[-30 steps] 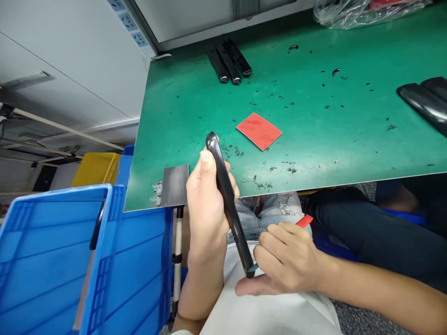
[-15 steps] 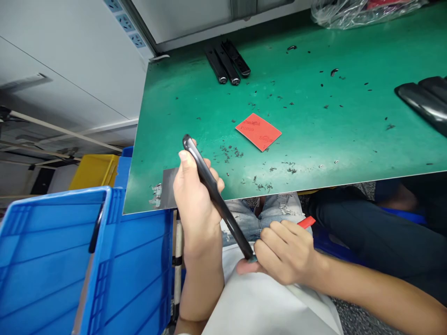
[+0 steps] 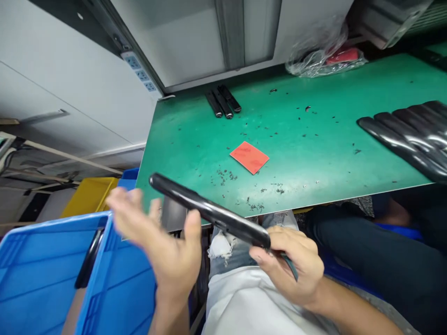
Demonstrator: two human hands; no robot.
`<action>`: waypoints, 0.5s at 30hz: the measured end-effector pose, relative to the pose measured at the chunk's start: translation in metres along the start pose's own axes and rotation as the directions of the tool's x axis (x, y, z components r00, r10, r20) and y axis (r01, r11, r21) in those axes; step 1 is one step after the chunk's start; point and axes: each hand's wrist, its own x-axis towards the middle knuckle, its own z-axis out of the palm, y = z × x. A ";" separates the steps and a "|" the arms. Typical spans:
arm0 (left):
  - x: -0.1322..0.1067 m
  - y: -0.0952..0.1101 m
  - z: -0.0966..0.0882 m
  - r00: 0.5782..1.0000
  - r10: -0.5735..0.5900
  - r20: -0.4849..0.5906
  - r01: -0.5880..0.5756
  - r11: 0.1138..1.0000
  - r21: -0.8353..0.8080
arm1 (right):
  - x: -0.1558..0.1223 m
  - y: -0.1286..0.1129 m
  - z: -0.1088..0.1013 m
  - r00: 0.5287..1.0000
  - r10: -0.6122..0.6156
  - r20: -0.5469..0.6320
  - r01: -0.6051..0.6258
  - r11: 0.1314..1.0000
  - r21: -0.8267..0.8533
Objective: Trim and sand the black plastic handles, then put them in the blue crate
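Grips long glossy black plastic casing by one end in closed right hand; holds left hand open beneath; risks the casing levering loose and falling.

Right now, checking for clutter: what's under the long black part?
Beneath the long black part show the table edge, a grey plate and torn jeans; the right hand covers its near end.

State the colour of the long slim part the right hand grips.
The part is glossy black; the head view shows it best.
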 end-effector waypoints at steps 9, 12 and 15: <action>0.002 -0.004 -0.026 0.545 0.648 0.532 -0.637 0.733 -0.240 | 0.008 -0.008 -0.006 0.981 -0.187 0.055 0.185 0.982 0.041; 0.008 -0.009 -0.027 0.570 0.683 0.457 -0.675 0.706 -0.213 | 0.010 -0.006 -0.024 0.991 -0.095 0.099 0.097 0.995 -0.019; 0.012 -0.010 -0.029 0.560 0.717 0.414 -0.740 0.658 -0.138 | 0.015 -0.004 -0.043 0.987 -0.038 0.157 0.061 0.987 -0.147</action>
